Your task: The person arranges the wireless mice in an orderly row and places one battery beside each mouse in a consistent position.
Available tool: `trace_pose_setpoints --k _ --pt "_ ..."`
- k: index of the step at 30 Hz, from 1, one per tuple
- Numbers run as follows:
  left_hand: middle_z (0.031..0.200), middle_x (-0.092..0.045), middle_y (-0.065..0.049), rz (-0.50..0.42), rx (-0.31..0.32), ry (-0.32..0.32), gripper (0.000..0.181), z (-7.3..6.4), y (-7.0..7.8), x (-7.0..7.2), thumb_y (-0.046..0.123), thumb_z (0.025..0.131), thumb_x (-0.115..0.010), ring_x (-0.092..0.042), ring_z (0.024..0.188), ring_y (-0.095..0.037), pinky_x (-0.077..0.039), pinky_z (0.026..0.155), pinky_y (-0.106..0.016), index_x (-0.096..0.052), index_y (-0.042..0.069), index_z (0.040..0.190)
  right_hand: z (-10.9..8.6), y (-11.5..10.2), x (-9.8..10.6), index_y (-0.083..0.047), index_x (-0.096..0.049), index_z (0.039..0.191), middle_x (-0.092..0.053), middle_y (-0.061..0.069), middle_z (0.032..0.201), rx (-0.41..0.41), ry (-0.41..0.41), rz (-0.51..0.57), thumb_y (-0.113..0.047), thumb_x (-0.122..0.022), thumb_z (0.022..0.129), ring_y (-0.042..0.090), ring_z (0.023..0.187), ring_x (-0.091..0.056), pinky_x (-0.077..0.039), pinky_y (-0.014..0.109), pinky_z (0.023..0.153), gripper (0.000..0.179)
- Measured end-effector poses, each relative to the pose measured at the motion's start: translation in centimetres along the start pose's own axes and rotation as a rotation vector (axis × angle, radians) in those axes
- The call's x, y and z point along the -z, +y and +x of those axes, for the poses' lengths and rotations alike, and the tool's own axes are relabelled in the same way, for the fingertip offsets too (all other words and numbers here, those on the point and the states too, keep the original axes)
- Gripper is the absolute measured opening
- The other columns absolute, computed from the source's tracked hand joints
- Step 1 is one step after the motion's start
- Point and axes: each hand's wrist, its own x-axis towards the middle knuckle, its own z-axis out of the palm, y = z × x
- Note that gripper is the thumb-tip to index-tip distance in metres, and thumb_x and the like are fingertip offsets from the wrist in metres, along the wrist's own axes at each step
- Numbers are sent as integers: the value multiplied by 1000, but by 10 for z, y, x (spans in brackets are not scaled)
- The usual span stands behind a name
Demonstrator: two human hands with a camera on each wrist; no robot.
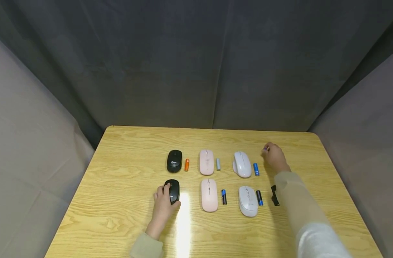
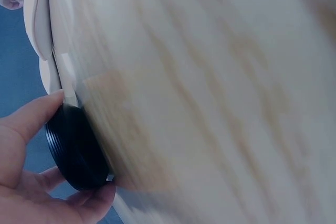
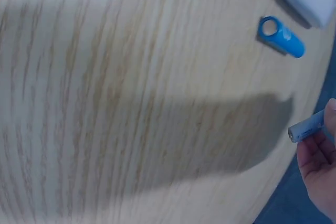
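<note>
My left hand (image 1: 162,206) grips the nearer black computer mouse (image 1: 174,191) on the wooden table. In the left wrist view, the thumb and fingers hold opposite ends of this black mouse (image 2: 79,148). At the far right of the table, my right hand (image 1: 275,157) pinches a small pale blue-grey battery (image 3: 307,127) between thumb and fingers. Closest to that hand lies a blue battery (image 1: 256,169), beside the farther white mouse (image 1: 242,164). Behind the left hand sits another black mouse (image 1: 174,161) with an orange battery (image 1: 187,165) to its right.
Two pink mice, one farther (image 1: 206,162) and one nearer (image 1: 209,195), stand mid-table. Beside them lie a pale battery (image 1: 218,164) and a black-and-blue battery (image 1: 223,197). The nearer white mouse (image 1: 248,201) has a dark battery (image 1: 259,197). A black strap-like piece (image 1: 275,195) lies by the right forearm.
</note>
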Motion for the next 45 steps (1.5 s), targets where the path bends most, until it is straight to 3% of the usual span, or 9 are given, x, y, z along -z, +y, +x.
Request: trace_pose_setpoints --k 9,14,19,30,38,45 --pt "123 -38 -28 -6 -12 -6 73 6 -1 -2 19 72 -78 -39 100 -39 -45 74 -47 -40 -4 131 -5 -25 5 7 -50 107 -53 23 92 89 226 83 -15 -49 95 33 79 -50 -41 43 68 26" --pt "123 -38 -27 5 -17 -13 74 10 -2 -2 21 73 -77 -39 101 -39 -45 75 -47 -40 -3 132 -9 -45 4 9 -50 108 -52 21 89 125 291 148 -14 -50 94 30 77 -48 -40 39 66 27" --pt "125 -37 -26 -18 -4 -32 75 12 -4 -2 24 73 -77 -38 104 -38 -45 76 -47 -40 -2 133 -14 -66 1 7 -52 106 -53 18 87 169 302 225 -17 -51 94 26 74 -48 -40 34 64 27" --pt "126 -38 -24 -46 -22 -74 64 17 -7 3 30 85 -64 -38 108 -36 -44 78 -48 -38 0 135 -35 -123 -16 7 -52 106 -57 20 94 231 258 427 -15 -53 93 29 87 -55 -46 37 75 25" --pt "131 -37 -24 -87 -42 -120 51 23 -15 6 23 92 -54 -37 115 -38 -40 87 -52 -39 2 136 -49 -158 -35 1 -52 106 -55 12 95 157 152 577 -18 -54 93 20 85 -52 -45 22 70 23" --pt "130 -39 -23 -139 -36 -127 49 27 -19 8 21 91 -55 -37 116 -39 -39 88 -54 -41 3 135 -58 -182 -57 2 -54 101 -57 12 91 190 123 645 -14 -57 90 16 78 -53 -46 18 64 19"
